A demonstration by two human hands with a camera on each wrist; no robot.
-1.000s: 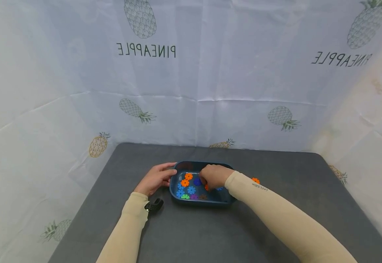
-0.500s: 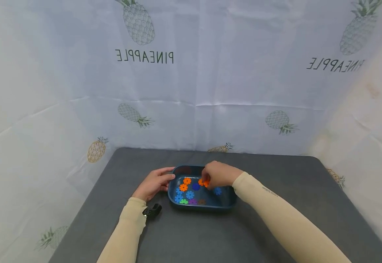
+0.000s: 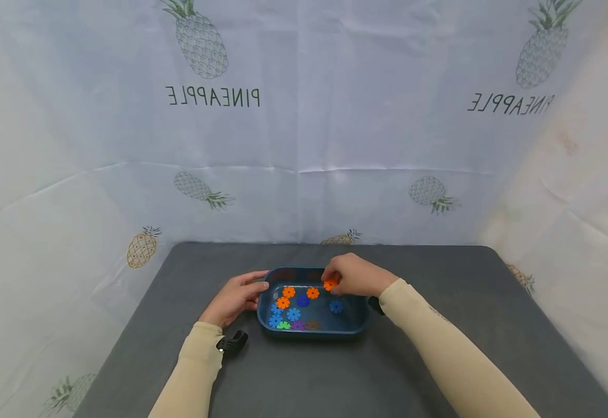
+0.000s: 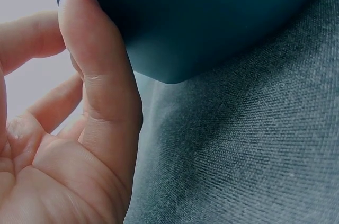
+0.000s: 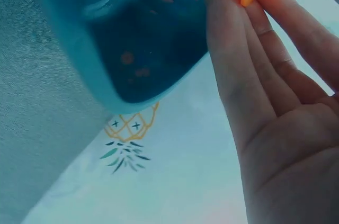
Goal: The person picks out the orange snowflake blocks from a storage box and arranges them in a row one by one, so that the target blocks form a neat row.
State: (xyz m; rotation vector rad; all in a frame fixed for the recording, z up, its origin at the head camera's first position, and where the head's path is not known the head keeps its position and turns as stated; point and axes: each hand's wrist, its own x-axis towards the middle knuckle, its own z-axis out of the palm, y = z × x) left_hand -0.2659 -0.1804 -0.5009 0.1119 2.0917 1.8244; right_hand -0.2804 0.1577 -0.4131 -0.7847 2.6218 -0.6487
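Dark blue tray [image 3: 311,334] on a grey table [image 3: 283,383], head view: long axis runs left to right across the person. Left hand [image 3: 234,297] is at its left end, thumb at the rim, other fingers to the outside. Right hand [image 3: 360,276] is over the right half, by the far long side, and is grasping — thumb and fingers pinch an orange flower piece [image 3: 330,285], round face toward the camera, at the left edge of the hand. Key relation: the held piece lies within the tray's outline, just right of a loose orange piece [image 3: 312,293] and beyond a lone blue piece [image 3: 337,306]. Right hand is the nearer to both; left hand is well apart. In the left half lie two more orange pieces [image 3: 289,292]; along the near side, a green piece [image 3: 283,325], a purple piece [image 3: 298,325] and a brown piece [image 3: 312,325].

Left wrist view: thumb lies against the tray, tip at the rim, so the grasp reads as a light hold on the tray's end; other fingertips are hidden.

Right wrist view: the pinched piece shows nearly edge-on at the fingertips, thumb partly out of frame. Tray spreads to the left of the hand there — height of the piece above its floor cannot be told.
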